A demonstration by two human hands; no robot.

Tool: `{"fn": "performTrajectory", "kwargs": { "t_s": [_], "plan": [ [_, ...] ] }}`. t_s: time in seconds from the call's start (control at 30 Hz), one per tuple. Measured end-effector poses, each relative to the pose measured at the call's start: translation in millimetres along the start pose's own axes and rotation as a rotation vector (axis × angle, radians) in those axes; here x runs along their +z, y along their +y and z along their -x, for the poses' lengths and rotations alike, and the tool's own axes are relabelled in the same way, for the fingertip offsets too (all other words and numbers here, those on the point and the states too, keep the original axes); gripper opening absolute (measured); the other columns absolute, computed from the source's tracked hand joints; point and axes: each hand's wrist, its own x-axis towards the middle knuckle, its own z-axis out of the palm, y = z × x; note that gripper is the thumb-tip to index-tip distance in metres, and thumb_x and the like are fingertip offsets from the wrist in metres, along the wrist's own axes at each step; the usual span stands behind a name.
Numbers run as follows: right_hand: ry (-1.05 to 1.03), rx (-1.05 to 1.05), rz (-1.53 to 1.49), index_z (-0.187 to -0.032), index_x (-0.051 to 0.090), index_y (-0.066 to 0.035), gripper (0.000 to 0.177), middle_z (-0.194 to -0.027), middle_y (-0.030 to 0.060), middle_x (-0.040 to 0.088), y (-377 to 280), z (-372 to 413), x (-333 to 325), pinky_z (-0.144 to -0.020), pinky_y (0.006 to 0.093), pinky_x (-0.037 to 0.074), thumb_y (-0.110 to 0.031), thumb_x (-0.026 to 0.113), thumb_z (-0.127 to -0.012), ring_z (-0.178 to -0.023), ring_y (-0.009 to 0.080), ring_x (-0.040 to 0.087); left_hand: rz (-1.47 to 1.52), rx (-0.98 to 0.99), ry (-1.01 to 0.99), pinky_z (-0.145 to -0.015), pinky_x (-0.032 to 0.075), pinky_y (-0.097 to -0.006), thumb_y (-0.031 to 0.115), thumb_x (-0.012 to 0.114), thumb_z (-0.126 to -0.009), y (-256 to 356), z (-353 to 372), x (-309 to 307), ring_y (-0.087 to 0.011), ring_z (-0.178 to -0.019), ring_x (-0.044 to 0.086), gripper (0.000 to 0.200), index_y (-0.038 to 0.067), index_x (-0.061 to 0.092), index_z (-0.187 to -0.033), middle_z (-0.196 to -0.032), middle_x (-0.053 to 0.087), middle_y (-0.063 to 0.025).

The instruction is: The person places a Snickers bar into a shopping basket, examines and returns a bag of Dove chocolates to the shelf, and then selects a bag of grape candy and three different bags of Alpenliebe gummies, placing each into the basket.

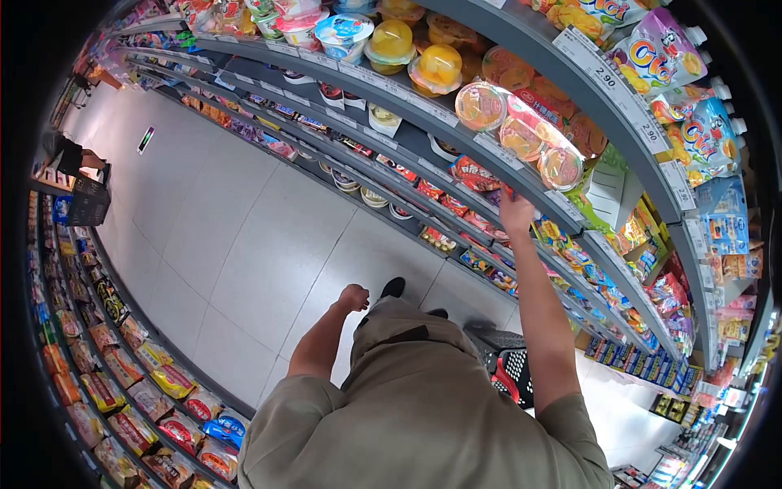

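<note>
My right hand [516, 213] reaches into a middle level of the shelving on the right. Its fingers are curled at the end of a red snack packet [472, 173], which lies just inside the shelf edge; the fingertips are partly hidden. Just above are clear round jelly cups [520, 137] in a shiny wrapped pack. My left hand [353, 298] hangs in front of my body over the floor, its fingers curled in with nothing visible in them.
A black and red shopping basket [513, 375] stands by my right side. Pouch drinks [707, 143] hang or stand at the upper right. Another shelf of packaged snacks [134, 428] curves along the left. Farther up the tiled aisle [236, 236] a person [77, 155] is beside a dark crate [90, 202].
</note>
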Motion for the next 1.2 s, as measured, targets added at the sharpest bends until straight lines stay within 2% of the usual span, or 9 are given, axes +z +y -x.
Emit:
{"fn": "performTrajectory", "kwargs": {
  "t_s": [0.13,0.2,0.33,0.5,0.6,0.73,0.87,1.07,1.2],
  "plan": [
    [-0.227,0.211,-0.091,-0.106,0.066,-0.001,0.036,-0.101,0.0232,0.066,-9,-18,-10,-0.085,0.0477,0.048,-0.032,0.061,-0.088,-0.097,0.0426,0.062,0.056,0.038,-0.046,-0.049,0.053,-0.0337,0.017,0.054,-0.083,-4,-2,-1,-0.0251,-0.059,0.067,0.023,-0.005,0.059,-0.084,-0.078,0.068,-0.0166],
    [0.087,0.007,0.003,-0.103,0.066,-0.002,0.033,-0.098,0.0224,0.067,-4,-23,2,-0.084,0.0489,0.048,-0.031,0.062,-0.087,-0.094,0.0428,0.062,-0.014,-0.034,-0.011,-0.048,0.052,-0.0340,0.017,0.053,-0.082,2,3,-1,-0.0252,-0.060,0.067,0.022,-0.005,0.059,-0.082,-0.079,0.068,-0.0173],
    [0.146,-0.026,0.017,-0.101,0.066,-0.002,0.032,-0.096,0.0208,0.067,-10,-18,3,-0.082,0.0492,0.049,-0.030,0.063,-0.086,-0.091,0.0425,0.063,-0.007,-0.001,-0.013,-0.047,0.052,-0.0342,0.015,0.053,-0.082,-9,7,-9,-0.0251,-0.060,0.067,0.021,-0.004,0.059,-0.081,-0.079,0.068,-0.0173],
    [-0.194,0.152,-0.247,-0.097,0.067,-0.002,0.033,-0.084,0.0153,0.069,-18,-18,-10,-0.072,0.0387,0.052,-0.031,0.070,-0.083,-0.075,0.0263,0.068,0.021,-0.122,0.004,-0.047,0.052,-0.0342,0.014,0.052,-0.084,-21,-2,-16,-0.0242,-0.061,0.068,0.020,-0.003,0.061,-0.083,-0.080,0.069,-0.0162],
    [-0.004,0.099,-0.394,-0.092,0.066,-0.001,0.031,-0.080,0.0137,0.067,-15,-7,-3,-0.075,0.0405,0.051,-0.028,0.074,-0.079,-0.076,0.0294,0.065,-0.012,-0.160,0.022,-0.048,0.052,-0.0346,0.014,0.052,-0.084,-19,-6,-16,-0.0236,-0.059,0.067,0.019,-0.003,0.061,-0.085,-0.080,0.069,-0.0168],
    [-0.068,0.260,-0.519,-0.097,0.066,0.004,0.029,-0.087,0.0110,0.071,0,8,0,-0.075,0.0301,0.052,-0.020,0.074,-0.082,-0.080,0.0171,0.068,0.036,-0.096,-0.001,-0.047,0.052,-0.0342,0.015,0.053,-0.084,-11,-8,-14,-0.0235,-0.058,0.065,0.018,-0.002,0.060,-0.084,-0.077,0.068,-0.0164],
    [-0.121,0.356,-0.514,-0.098,0.067,0.004,0.026,-0.091,0.0113,0.072,12,17,-21,-0.078,0.0290,0.051,-0.018,0.069,-0.084,-0.084,0.0173,0.068,-0.049,-0.079,-0.020,-0.055,0.055,-0.0344,0.018,0.056,-0.087,7,-11,-11,-0.0251,-0.064,0.068,0.021,0.000,0.061,-0.097,-0.086,0.069,-0.0167],
    [-0.164,0.425,-0.455,-0.097,0.069,0.003,0.027,-0.089,0.0138,0.072,27,25,-53,-0.079,0.0313,0.050,-0.021,0.064,-0.084,-0.085,0.0198,0.069,-0.001,0.004,-0.036,-0.049,0.053,-0.0329,0.016,0.052,-0.084,15,-16,-5,-0.0237,-0.061,0.067,0.022,-0.004,0.059,-0.086,-0.080,0.068,-0.0163],
    [-0.023,0.282,-0.152,-0.088,0.069,0.002,0.028,-0.082,0.0195,0.069,35,23,-54,-0.074,0.0387,0.051,-0.025,0.065,-0.084,-0.079,0.0322,0.068,-0.002,-0.027,-0.067,-0.058,0.056,-0.0359,0.019,0.055,-0.088,5,-21,-5,-0.0256,-0.069,0.068,0.026,-0.002,0.060,-0.101,-0.089,0.069,-0.0182]
  ]
}}
